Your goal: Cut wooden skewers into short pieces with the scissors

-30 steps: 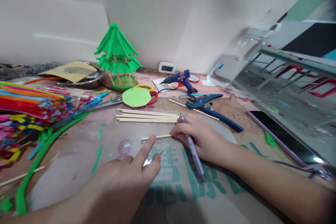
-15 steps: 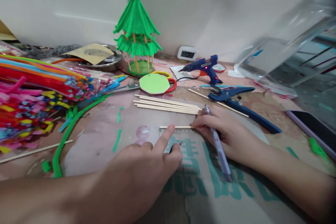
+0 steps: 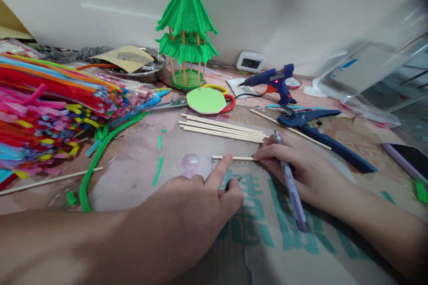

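Left hand point(image 3: 197, 205) lies flat on the cardboard point(image 3: 284, 249), fingers mostly curled under, forefinger stretched out with its tip pinning the near end of a short stick point(image 3: 236, 158) against the top edge of a clear ruler point(image 3: 234, 173). Nothing is gripped in that hand; it only presses down. Right hand point(image 3: 301, 169) is closed loosely round a pen point(image 3: 290, 182), whose barrel runs back between thumb and forefinger, while its fingertips steady the far end of the stick. The stick sits flush along the ruler's upper edge, just in front of the bundle of longer sticks point(image 3: 222, 130), touching neither them nor the green disc point(image 3: 206, 100) behind them. Judgement on handling: the stick looks thin, light and stiff, likely to roll or skate on the smooth ruler if pressure lets up, and liable to snap if bent mid-span. Best held at both ends, pressed straight down, as it is now; a pinch at the middle would cover the ruler's scale. Behind the ruler and to the right lie blue cutters point(image 3: 321, 131) and a glue gun point(image 3: 272, 82); the green pavilion model point(image 3: 186, 31) stands farther back. Pipe cleaners point(image 3: 50, 111) are piled well to the ruler's left.
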### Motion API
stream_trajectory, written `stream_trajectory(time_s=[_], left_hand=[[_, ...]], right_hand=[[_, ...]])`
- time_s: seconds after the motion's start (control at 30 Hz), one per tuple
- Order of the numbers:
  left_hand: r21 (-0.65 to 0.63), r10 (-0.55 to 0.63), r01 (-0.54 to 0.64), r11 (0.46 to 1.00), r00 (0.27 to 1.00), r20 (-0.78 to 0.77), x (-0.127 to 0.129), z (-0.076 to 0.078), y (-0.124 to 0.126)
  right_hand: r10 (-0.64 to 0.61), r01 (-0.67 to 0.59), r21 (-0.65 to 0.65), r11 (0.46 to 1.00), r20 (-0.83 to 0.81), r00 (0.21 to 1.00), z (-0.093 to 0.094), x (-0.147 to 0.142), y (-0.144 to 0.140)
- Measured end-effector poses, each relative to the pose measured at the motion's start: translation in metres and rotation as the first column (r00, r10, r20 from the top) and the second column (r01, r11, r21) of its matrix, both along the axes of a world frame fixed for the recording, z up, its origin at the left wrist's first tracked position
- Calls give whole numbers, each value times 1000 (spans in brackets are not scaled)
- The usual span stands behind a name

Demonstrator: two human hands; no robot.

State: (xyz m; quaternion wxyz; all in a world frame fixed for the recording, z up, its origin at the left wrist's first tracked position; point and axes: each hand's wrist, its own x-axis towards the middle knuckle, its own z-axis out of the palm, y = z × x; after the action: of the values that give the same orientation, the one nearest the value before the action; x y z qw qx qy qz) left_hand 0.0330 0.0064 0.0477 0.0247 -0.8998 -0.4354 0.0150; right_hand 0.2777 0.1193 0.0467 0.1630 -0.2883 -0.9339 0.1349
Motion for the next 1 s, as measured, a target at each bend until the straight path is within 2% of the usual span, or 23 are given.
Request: stream_trajectory(time_s=[0.1, 0.17, 0.27, 0.33, 0.43, 0.53, 0.6, 0.73, 0.83, 1.0], left_hand=[[-22, -1, 0, 1000, 999, -37, 1, 1, 1], [-32, 8, -11, 999, 997, -76, 2, 2, 1], [10, 17, -16, 1000, 992, -124, 5, 2, 1], [69, -29, 38, 997, 991, -128, 6, 2, 1], [136, -129, 145, 980, 984, -120, 5, -1, 3], [169, -135, 152, 974, 985, -110, 3, -8, 4], [188, -102, 117, 975, 991, -87, -1, -14, 3], [258, -56, 58, 964, 998, -13, -6, -27, -1], [298, -73, 63, 952, 997, 25, -8, -34, -3], [279, -98, 81, 957, 994, 49, -14, -43, -4]], right_hand=[[-7, 7, -6, 1000, -39, 999, 1, -2, -2], [-82, 77, -41, 996, -129, 988, 1, -2, -5], [-258, 204, -202, 958, -300, 918, 2, -1, -10], [-296, 181, -316, 931, -370, 880, 2, 1, -12], [-290, 135, -393, 910, -369, 883, 4, 1, -13], [-384, 224, -429, 875, -335, 860, 6, -2, -14], [-416, 236, -446, 863, -363, 834, 6, -5, -15], [-376, 220, -387, 895, -393, 839, 3, -8, -15], [-384, 267, -338, 903, -354, 853, 1, -8, -13], [-389, 289, -325, 900, -302, 871, -1, -9, -10]])
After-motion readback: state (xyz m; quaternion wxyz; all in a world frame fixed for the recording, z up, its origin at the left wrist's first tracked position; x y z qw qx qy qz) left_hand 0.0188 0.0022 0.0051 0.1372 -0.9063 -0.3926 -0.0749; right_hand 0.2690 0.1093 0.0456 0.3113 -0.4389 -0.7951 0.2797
